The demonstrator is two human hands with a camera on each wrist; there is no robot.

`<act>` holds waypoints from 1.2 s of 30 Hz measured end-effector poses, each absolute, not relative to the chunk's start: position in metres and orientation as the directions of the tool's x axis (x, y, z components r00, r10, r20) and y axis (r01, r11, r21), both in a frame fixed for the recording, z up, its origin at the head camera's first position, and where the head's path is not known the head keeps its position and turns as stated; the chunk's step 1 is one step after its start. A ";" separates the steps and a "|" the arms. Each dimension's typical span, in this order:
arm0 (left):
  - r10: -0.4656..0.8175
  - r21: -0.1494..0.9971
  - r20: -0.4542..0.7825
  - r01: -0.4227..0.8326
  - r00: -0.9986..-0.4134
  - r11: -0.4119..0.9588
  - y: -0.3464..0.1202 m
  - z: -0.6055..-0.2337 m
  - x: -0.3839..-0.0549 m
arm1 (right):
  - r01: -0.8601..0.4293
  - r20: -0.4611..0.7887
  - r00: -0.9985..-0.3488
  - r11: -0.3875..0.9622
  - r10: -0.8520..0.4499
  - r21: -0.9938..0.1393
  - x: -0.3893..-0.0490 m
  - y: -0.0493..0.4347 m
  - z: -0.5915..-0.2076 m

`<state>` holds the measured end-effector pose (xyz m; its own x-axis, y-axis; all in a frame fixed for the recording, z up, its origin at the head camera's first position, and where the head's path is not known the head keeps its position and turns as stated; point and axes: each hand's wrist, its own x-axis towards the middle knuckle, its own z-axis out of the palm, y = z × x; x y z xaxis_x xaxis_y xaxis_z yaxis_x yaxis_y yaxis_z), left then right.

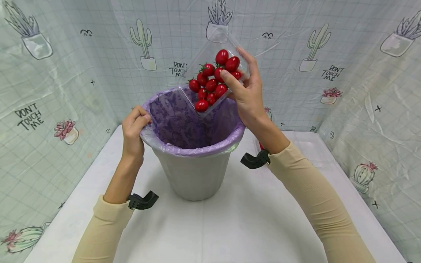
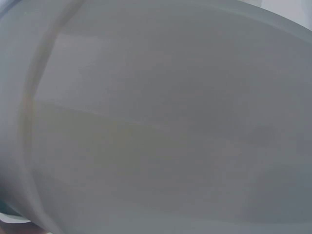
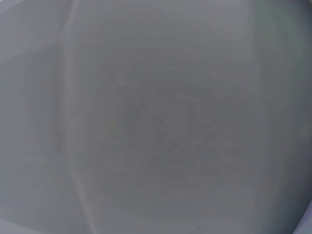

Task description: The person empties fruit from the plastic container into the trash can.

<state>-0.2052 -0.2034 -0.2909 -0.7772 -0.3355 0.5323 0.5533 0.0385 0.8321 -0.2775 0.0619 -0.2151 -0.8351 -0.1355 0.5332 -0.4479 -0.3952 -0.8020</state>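
A grey-white trash bin (image 1: 195, 177) stands upright, lined with a purple plastic bag (image 1: 192, 150) folded over its rim. At the rim's left side, my left hand (image 1: 133, 128) grips the edge with curled fingers. My right hand (image 1: 248, 93) holds a clear plastic box (image 1: 205, 54) by its right side, thumb over the tomatoes. Tilted, the box hangs above the bin's mouth with several red cherry tomatoes (image 1: 211, 85) in its lower part. Both wrist views are filled by the blurred bin wall (image 2: 161, 117), and neither shows a hand.
On the white table (image 1: 204, 233), a clear plastic container (image 1: 309, 146) lies at the back right. Something red (image 1: 261, 146) is partly hidden behind my right wrist. A cactus-print sheet (image 1: 98, 62) rises behind and on both sides.
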 end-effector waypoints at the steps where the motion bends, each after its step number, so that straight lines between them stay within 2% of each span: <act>1: -0.336 0.832 0.533 0.554 -0.776 0.041 -0.203 -0.291 -0.205 | -0.448 0.533 -0.835 -0.396 -0.136 -0.802 -0.278 0.062 -0.215; 36: -0.333 0.835 0.532 0.547 -0.779 0.054 -0.203 -0.291 -0.203 | -0.449 0.536 -0.834 -0.403 -0.132 -0.798 -0.277 0.062 -0.214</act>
<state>-0.2029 -0.2031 -0.2906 -0.7786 -0.3331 0.5318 0.5473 0.0541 0.8352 -0.2767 0.0624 -0.2142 -0.8339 -0.1318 0.5360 -0.4490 -0.4028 -0.7976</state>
